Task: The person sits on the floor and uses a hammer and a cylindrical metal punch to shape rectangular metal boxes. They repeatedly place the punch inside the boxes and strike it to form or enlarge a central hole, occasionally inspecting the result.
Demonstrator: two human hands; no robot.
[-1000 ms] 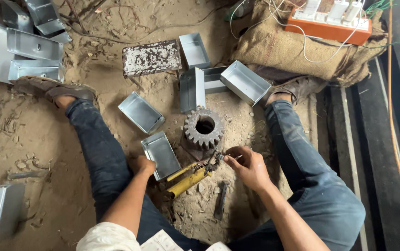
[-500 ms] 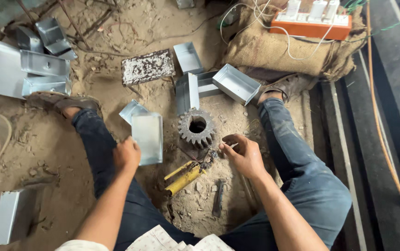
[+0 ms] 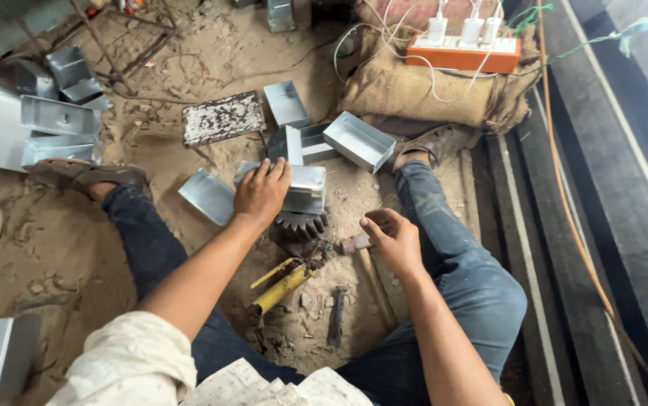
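Pressing palm-down, the left hand spreads its fingers over a shiny folded sheet-metal tray — laid atop the dark toothed steel gear on the sandy floor. Further right, the right hand curls loosely around a wooden-handled hammer — its head just beside the gear.

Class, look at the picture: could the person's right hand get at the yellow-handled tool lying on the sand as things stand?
Probably yes. The right hand hovers by the hammer, just right of the yellow-handled tool, with only open sand between; nothing covers the tool.
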